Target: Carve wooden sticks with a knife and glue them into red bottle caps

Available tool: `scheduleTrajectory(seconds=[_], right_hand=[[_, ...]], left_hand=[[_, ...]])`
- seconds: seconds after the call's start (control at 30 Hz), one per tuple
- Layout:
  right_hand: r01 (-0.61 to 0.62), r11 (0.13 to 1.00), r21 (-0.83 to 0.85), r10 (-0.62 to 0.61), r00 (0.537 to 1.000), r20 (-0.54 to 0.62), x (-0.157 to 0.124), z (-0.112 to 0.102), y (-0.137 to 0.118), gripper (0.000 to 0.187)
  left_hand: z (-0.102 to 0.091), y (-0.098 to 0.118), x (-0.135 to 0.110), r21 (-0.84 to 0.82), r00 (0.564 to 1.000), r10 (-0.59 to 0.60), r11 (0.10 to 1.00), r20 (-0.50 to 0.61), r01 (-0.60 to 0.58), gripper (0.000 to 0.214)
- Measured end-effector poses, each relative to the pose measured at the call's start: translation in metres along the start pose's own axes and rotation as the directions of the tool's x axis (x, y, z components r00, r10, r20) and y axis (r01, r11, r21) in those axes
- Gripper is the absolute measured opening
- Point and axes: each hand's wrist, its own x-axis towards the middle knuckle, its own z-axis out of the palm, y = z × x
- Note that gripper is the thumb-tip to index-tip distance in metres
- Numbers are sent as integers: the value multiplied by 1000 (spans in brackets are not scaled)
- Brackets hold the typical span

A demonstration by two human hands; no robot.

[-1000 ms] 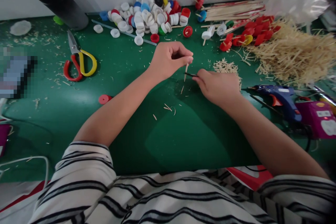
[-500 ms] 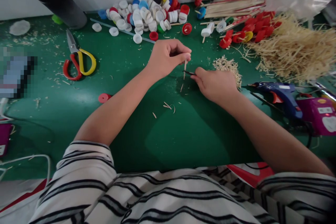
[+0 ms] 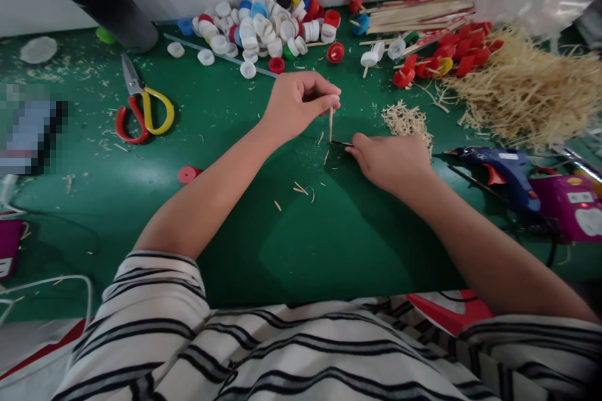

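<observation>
My left hand (image 3: 301,100) pinches the top of a short wooden stick (image 3: 330,124), which points down at the green table. A thin dark blade (image 3: 340,143) sticks out of my closed right hand (image 3: 388,160); its tip is at the stick's lower end. The blade's handle is hidden in my fingers, so I cannot tell its full shape. Wood shavings (image 3: 300,188) lie scattered on the table in front of my hands. Behind my right hand is a small heap of pale shavings (image 3: 408,118).
Bottle caps (image 3: 263,25) are piled at the back. Scissors (image 3: 143,106) and a red cylinder (image 3: 189,175) lie left. On the right are red caps on sticks (image 3: 465,50), wooden sticks (image 3: 418,12), a mound of wood strands (image 3: 527,94) and a blue glue gun (image 3: 503,166).
My right hand has moved slightly down with the blade, from partway along the stick to its lower end. A fresh shaving shows beside the stick. My left hand keeps its pinch.
</observation>
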Motion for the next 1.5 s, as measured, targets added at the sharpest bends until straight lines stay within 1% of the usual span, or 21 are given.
scheduleTrajectory(seconds=[0.17,0.27,0.4,0.5,0.6,0.73,0.83,1.03,1.13,1.23,1.3,1.37,1.5], right_hand=[[-19,998,56,26,992,-121,11,-1,2,61],[-13,997,76,24,988,-153,17,-3,3,61],[-17,997,76,25,994,-107,18,-4,2,60],[-28,998,61,33,997,-69,16,-4,1,58],[-18,999,40,21,998,-54,14,-2,0,57],[3,1000,7,-2,999,-42,13,1,-1,55],[8,1000,-16,-8,999,-35,11,0,-1,55],[24,999,-37,-23,1000,19,4,-3,-1,53],[4,1000,-1,-4,1000,-7,5,-2,1,56],[-7,999,46,12,994,-109,12,-1,4,60],[0,999,52,8,989,-149,16,-1,5,61],[7,999,47,0,990,-142,19,-2,5,60],[4,999,36,-1,997,-81,16,-2,2,58]], left_hand=[[1,6,0,-19,998,-7,1000,69,9,12],[0,6,1,-7,998,-4,1000,70,5,11],[1,5,1,-27,998,-11,1000,65,13,5],[3,6,1,-29,998,-32,999,55,34,6],[4,6,0,-15,998,-50,999,44,51,6],[1,5,0,-18,999,-30,999,37,31,5],[0,4,-1,-22,999,-28,999,35,29,3],[0,5,-1,-41,998,-38,998,44,40,4],[1,7,-1,-54,998,-40,998,57,43,5],[1,8,-2,-51,996,-40,998,74,44,2],[0,8,-2,-42,996,-44,998,82,48,2],[-1,8,-2,-33,995,-56,998,81,59,2],[0,7,-1,-36,994,-75,996,83,79,1]])
